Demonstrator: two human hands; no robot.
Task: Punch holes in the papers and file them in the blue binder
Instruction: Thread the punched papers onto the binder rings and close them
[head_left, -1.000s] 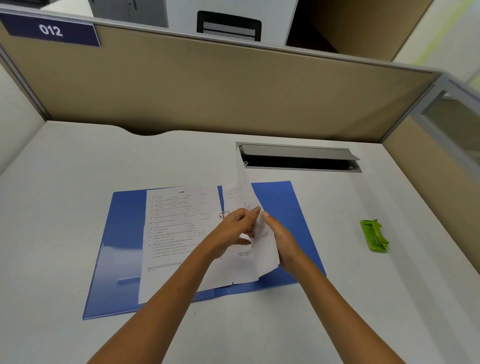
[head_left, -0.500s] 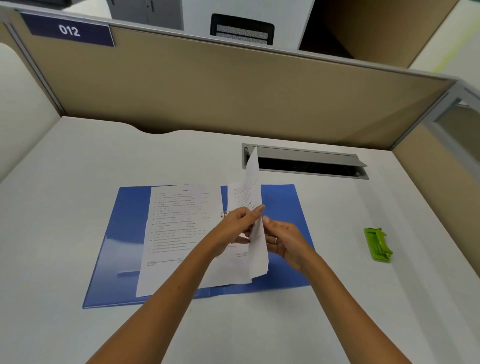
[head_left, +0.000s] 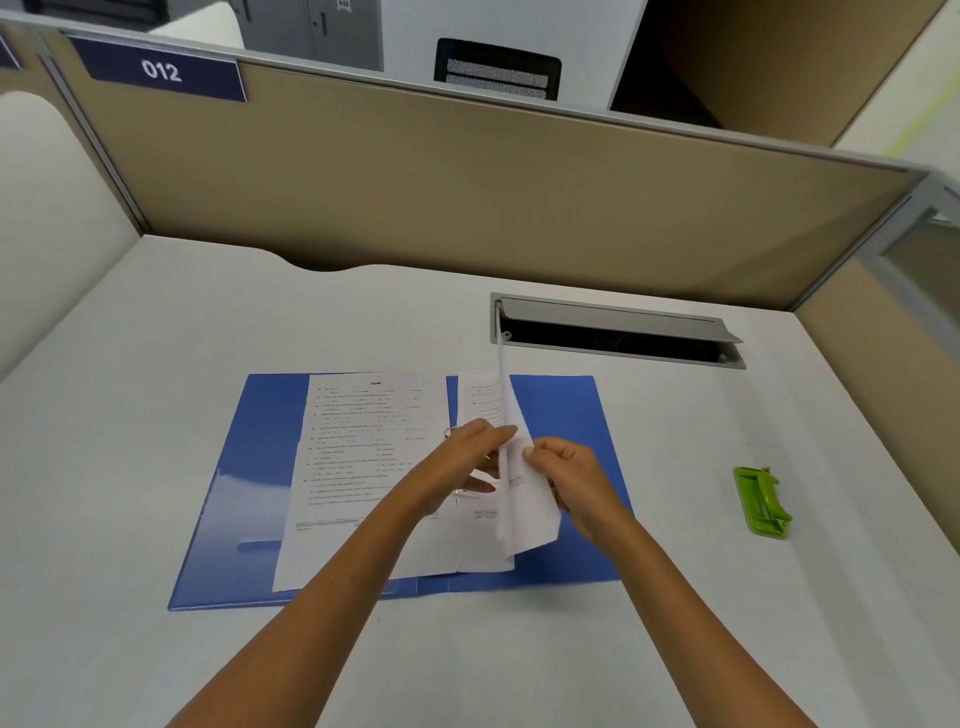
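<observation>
Head view, both hands (head_left: 467, 462) pinching upright sheet (head_left: 511, 441), over open blue binder (head_left: 561, 410)

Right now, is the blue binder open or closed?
Open. The blue binder lies flat on the desk, both covers spread, with a printed sheet on its left half.

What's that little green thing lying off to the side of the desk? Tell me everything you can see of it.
The green thing looks like a small hand hole punch of bright lime plastic. It is a flat, roughly rectangular body with a ridged top and a small knob or hinge at its far end. It lies flat on the white desk, to the right of the open blue binder and well apart from it. Neither hand touches it, and no paper is in it. Finer detail is too small to tell.
</observation>
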